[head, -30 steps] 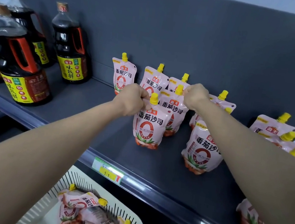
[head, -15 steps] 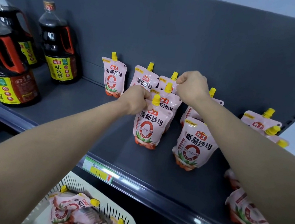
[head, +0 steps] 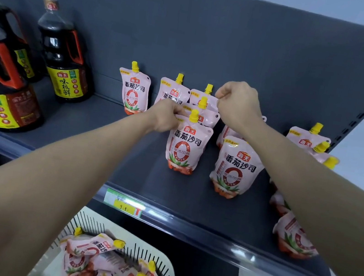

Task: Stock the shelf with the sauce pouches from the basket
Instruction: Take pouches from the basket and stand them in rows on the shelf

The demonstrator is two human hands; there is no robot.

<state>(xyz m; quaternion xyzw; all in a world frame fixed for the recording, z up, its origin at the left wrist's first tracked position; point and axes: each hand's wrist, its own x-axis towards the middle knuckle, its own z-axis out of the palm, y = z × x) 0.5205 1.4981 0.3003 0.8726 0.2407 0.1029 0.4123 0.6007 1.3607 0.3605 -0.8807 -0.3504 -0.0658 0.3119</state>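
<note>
**Head view.** My left hand [head: 167, 118] is the nearer one to the work. Its fingers are curled round the upper left corner of the front pouch [head: 184, 148]. That pouch stands on the shelf [head: 178, 195] just to the right of those fingers, with its long axis upright and its yellow spout on top.

My right hand [head: 238, 104] sits higher and farther back, beside the rear pouches [head: 208, 99] of the same row. Its fingers are curled into a fist. I cannot tell whether they pinch a pouch corner or hold nothing, because the knuckles hide the fingertips.

I judge the coming move to be a settling of this row, so the front pouch must not tip when the left fingers let go.

Below the shelf edge, the basket [head: 87, 221] holds spare pouches [head: 95, 246] lying flat. The frame cuts off its lower part. My right forearm covers part of the far-right pouches [head: 294, 236], and the bottles [head: 66, 60] at left are partly cut off.
</note>
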